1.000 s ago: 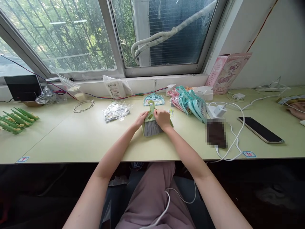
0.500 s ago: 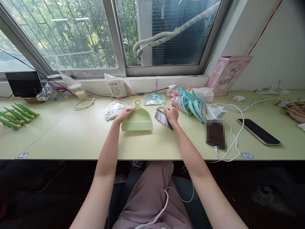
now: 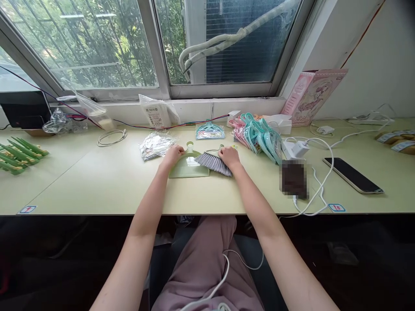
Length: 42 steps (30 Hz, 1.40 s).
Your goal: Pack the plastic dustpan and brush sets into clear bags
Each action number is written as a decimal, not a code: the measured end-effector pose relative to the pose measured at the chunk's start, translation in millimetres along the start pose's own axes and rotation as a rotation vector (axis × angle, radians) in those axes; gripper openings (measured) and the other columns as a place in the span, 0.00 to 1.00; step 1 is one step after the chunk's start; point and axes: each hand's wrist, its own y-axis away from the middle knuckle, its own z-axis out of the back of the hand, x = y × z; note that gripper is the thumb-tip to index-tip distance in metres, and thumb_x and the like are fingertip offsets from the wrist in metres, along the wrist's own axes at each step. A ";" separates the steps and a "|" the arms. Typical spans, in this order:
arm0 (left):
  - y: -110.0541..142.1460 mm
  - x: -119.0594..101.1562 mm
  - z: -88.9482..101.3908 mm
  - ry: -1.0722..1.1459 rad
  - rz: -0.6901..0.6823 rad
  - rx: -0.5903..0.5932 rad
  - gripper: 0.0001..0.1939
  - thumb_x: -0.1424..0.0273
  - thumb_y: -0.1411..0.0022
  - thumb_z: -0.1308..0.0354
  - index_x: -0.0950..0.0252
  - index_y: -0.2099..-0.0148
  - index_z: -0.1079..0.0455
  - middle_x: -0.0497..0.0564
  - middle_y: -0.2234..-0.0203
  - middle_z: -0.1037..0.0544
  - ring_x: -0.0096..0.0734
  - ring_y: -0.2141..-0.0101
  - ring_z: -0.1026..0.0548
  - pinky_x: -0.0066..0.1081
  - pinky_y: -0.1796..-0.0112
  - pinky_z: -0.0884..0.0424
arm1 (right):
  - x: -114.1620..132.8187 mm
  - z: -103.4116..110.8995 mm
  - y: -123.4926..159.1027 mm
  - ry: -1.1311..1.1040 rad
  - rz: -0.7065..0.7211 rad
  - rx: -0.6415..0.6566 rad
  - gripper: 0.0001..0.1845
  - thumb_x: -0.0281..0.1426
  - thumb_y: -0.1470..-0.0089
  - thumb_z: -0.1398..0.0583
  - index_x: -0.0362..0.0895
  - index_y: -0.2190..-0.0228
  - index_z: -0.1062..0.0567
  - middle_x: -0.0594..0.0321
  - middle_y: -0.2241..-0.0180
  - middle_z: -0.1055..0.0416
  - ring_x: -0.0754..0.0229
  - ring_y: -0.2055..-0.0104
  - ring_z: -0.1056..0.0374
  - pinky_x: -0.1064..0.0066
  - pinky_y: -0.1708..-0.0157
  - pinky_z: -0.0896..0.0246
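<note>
A small pale green dustpan (image 3: 188,166) lies flat on the light table (image 3: 106,185), its ring handle pointing to the window. My left hand (image 3: 173,153) is closed on the dustpan's left edge by the handle. My right hand (image 3: 229,156) grips a little brush with grey bristles (image 3: 213,163). The bristles point left and touch the right lip of the dustpan.
A crinkled clear packet (image 3: 156,146) lies left of the dustpan, a teal packaged item (image 3: 209,131) behind it. Pink and teal hangers (image 3: 259,136), a charger with white cable (image 3: 300,150) and a phone (image 3: 352,175) are at the right. Green clips (image 3: 19,154) sit far left.
The brush came out of the dustpan and moved right in my right hand. It has since swung back left until its bristles meet the pan. My left hand stayed on the dustpan.
</note>
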 end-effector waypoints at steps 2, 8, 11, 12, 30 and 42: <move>-0.5 3.7 -2.0 -0.025 -0.006 -0.035 0.12 0.72 0.42 0.46 0.64 0.63 0.20 0.59 0.63 0.19 0.42 0.61 0.26 0.37 0.56 0.31 | -11.1 -2.5 -1.7 -0.013 0.077 -0.008 0.18 0.31 0.35 0.49 0.38 0.64 0.20 0.47 0.61 0.22 0.51 0.58 0.28 0.67 0.61 0.41; 0.6 4.1 -4.3 0.022 0.052 -0.095 0.11 0.73 0.41 0.45 0.65 0.63 0.21 0.60 0.64 0.20 0.45 0.59 0.26 0.41 0.54 0.32 | -30.1 -5.5 -4.0 -0.061 0.247 -0.031 0.15 0.33 0.36 0.44 0.41 0.68 0.21 0.54 0.63 0.23 0.55 0.60 0.29 0.69 0.64 0.44; 1.3 0.0 -6.1 0.084 0.092 -0.126 0.09 0.74 0.41 0.44 0.65 0.64 0.22 0.61 0.64 0.22 0.47 0.58 0.26 0.42 0.54 0.32 | -27.8 -4.9 -3.0 -0.058 0.263 -0.054 0.14 0.35 0.37 0.43 0.43 0.68 0.20 0.55 0.62 0.22 0.56 0.60 0.29 0.69 0.67 0.46; 1.6 -1.5 -6.4 0.098 0.103 -0.136 0.09 0.74 0.41 0.44 0.65 0.64 0.22 0.61 0.63 0.22 0.47 0.58 0.26 0.42 0.54 0.31 | -26.3 -4.4 -2.6 -0.054 0.255 -0.072 0.14 0.35 0.36 0.44 0.44 0.67 0.20 0.55 0.62 0.22 0.56 0.60 0.29 0.69 0.67 0.46; 14.4 -15.5 40.8 0.094 0.110 -0.834 0.14 0.73 0.32 0.56 0.63 0.53 0.30 0.59 0.52 0.28 0.45 0.46 0.32 0.47 0.42 0.39 | -42.7 12.4 -6.5 -0.422 -0.423 -0.611 0.20 0.30 0.36 0.54 0.43 0.53 0.25 0.51 0.57 0.22 0.51 0.57 0.28 0.65 0.63 0.40; 12.9 -8.7 21.7 -0.037 -0.052 -0.054 0.10 0.61 0.44 0.37 0.60 0.63 0.22 0.61 0.64 0.24 0.56 0.49 0.31 0.50 0.48 0.36 | -17.2 -8.5 -4.2 -0.138 -0.118 -0.086 0.09 0.30 0.45 0.39 0.46 0.64 0.19 0.49 0.49 0.27 0.43 0.45 0.39 0.50 0.48 0.45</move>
